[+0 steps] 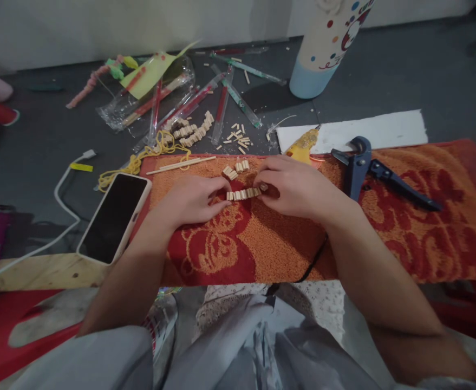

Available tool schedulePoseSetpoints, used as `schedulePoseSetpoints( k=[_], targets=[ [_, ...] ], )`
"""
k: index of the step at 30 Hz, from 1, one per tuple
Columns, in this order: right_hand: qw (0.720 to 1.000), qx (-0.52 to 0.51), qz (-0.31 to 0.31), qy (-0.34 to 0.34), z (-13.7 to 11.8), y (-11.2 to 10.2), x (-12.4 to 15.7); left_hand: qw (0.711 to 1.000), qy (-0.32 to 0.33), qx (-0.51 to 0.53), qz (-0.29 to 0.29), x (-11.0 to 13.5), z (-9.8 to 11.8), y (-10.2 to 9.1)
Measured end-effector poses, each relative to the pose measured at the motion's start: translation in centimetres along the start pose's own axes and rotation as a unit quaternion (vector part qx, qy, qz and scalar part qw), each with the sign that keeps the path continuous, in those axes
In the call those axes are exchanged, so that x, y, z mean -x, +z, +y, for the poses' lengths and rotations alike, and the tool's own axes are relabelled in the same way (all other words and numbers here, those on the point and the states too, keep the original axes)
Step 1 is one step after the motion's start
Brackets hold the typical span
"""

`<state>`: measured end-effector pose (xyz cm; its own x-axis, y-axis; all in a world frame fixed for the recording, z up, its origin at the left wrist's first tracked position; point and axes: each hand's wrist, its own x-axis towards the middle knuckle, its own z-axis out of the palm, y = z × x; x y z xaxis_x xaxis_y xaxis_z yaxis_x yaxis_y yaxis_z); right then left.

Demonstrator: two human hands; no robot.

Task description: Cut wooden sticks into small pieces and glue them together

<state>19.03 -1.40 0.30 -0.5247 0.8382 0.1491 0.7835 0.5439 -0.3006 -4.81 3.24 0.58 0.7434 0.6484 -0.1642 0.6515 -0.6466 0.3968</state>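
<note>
A short row of cut wooden stick pieces (243, 194) spans the gap between my hands, just above or on the orange and red towel (286, 244). My left hand (195, 200) pinches its left end between thumb and finger. At the other end, the fingers of my right hand (290, 187) close on the row. Two smaller clusters of joined wooden pieces (236, 169) lie on the towel just beyond the row. Two thin wooden sticks (181, 164) rest behind my left hand. Past my right hand is a yellow glue gun (304, 145), its lower part hidden.
A blue cutter tool (359, 168) lies right of my right hand. A phone (115, 218) lies by my left forearm, near yellow string (134, 165). Behind are loose stick bits (240, 135), wrapped chopsticks (223, 105), a white strip (363, 132) and a tall tumbler (319, 59).
</note>
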Motion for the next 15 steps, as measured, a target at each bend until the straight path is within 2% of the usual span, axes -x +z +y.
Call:
schedulePoseSetpoints(
  k=[15],
  targets=[
    [1.0,-0.004,0.002,-0.005,0.03,0.12,-0.04,1.0,0.007,0.004,0.004,0.07,-0.27,0.17]
  ],
)
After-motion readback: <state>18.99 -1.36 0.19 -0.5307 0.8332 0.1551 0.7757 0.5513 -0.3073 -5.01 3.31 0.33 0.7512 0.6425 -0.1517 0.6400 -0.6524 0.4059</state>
